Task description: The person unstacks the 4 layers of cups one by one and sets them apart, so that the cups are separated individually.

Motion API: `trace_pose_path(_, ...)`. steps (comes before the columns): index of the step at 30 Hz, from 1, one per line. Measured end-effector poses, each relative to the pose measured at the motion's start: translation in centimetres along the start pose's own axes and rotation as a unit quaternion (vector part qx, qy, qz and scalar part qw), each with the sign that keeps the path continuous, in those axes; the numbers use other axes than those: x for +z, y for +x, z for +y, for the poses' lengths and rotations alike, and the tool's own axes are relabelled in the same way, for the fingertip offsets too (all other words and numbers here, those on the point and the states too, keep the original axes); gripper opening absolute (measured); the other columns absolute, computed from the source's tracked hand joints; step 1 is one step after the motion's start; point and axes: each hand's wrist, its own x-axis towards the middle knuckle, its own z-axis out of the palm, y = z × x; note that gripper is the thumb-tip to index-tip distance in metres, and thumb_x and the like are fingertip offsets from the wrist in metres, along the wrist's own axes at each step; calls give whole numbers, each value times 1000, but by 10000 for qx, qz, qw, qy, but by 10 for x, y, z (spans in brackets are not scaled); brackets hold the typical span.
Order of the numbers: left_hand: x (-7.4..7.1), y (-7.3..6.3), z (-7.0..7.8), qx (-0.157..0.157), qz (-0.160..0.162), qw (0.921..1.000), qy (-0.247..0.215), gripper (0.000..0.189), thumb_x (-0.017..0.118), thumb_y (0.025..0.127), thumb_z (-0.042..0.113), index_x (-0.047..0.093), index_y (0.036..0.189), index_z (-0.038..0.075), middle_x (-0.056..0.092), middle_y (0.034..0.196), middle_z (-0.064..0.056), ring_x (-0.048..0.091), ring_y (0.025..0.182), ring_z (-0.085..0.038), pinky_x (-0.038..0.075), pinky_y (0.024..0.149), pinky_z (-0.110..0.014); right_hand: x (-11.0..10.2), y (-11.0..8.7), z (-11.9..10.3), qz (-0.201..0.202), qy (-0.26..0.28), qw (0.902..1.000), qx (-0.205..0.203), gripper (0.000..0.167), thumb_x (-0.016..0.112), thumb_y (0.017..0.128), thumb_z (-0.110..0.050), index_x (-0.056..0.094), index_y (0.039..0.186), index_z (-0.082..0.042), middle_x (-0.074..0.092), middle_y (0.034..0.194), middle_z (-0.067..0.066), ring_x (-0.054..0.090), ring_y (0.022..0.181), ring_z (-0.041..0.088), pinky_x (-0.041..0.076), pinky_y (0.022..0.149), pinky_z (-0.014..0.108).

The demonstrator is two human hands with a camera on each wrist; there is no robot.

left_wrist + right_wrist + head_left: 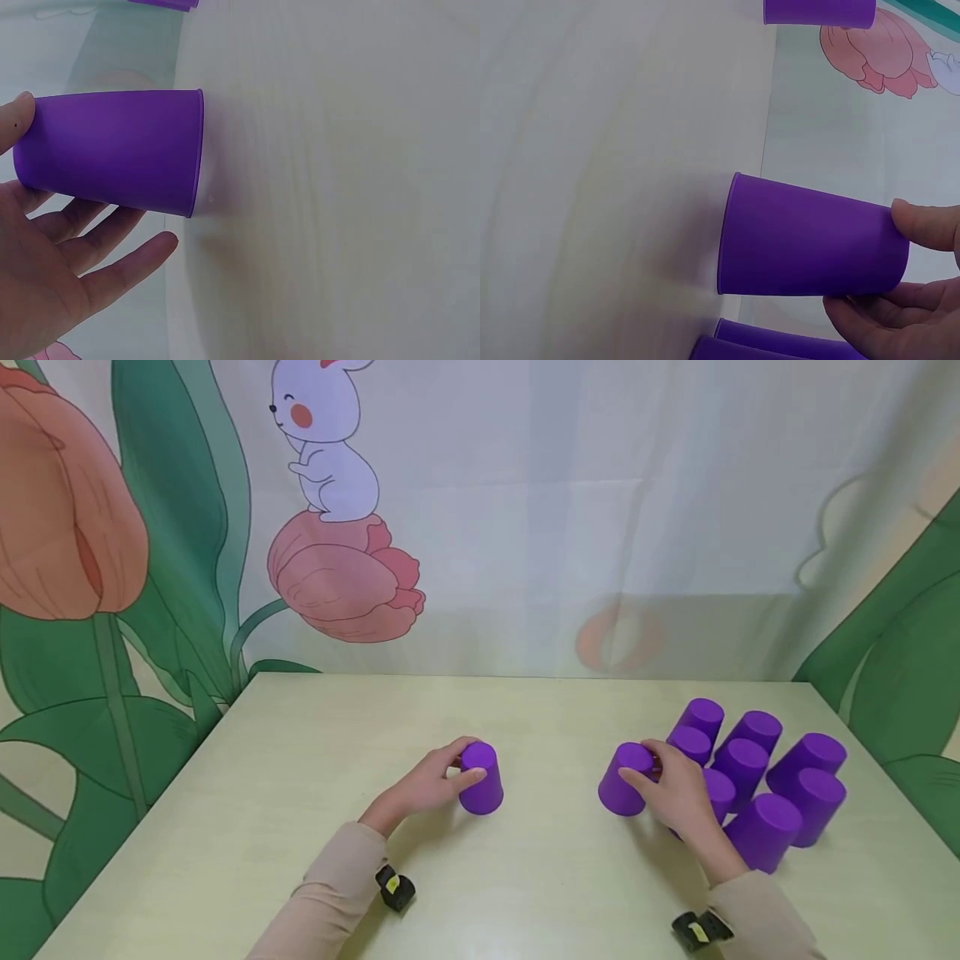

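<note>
Near the middle of the table, my left hand (432, 782) holds an upside-down purple cup (483, 785), thumb on the near side and fingers behind. The left wrist view shows that cup (116, 150) pinched near its narrow base, with the other fingers spread beside its wall. To the right, my right hand (677, 785) grips a second upside-down purple cup (621, 789) by its upper part. In the right wrist view, thumb and fingers pinch this cup (810, 240) close to its base. Whether either rim touches the table is hard to tell.
Several more upside-down purple cups (765, 831) stand grouped on the right of the pale table (300, 752), close beside my right hand, which partly hides some. A curtain (487, 543) with printed flowers and a rabbit hangs behind the table's far edge.
</note>
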Motion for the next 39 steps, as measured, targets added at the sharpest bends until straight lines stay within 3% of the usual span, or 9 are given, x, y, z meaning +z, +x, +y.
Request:
trace_pose_path(14,-7,16,7,679,-16,9972,298,38,54,92,25,47,123,5,60,107,-5,55,99,-19,48,75,-32,-2,0,2,35,-165,9998,46,49,65,84,-16,48,119,14,56,106,29,54,92,37,43,79,47)
trace_pose_path(27,4,58,24,845,236,9948,521,42,54,91,29,46,126,8,61,107,-5,55,94,-15,45,75,-31,-3,1,4,5,-222,9997,57,48,65,84,-17,49,118,13,58,100,26,54,85,33,44,75,44)
trace_pose_path(39,22,102,46,1019,68,9941,364,43,54,91,29,46,127,7,61,108,-4,55,97,-13,45,75,-27,-3,2,5,32,-287,9996,70,48,66,83,-16,50,117,13,59,98,24,53,83,31,43,73,44)
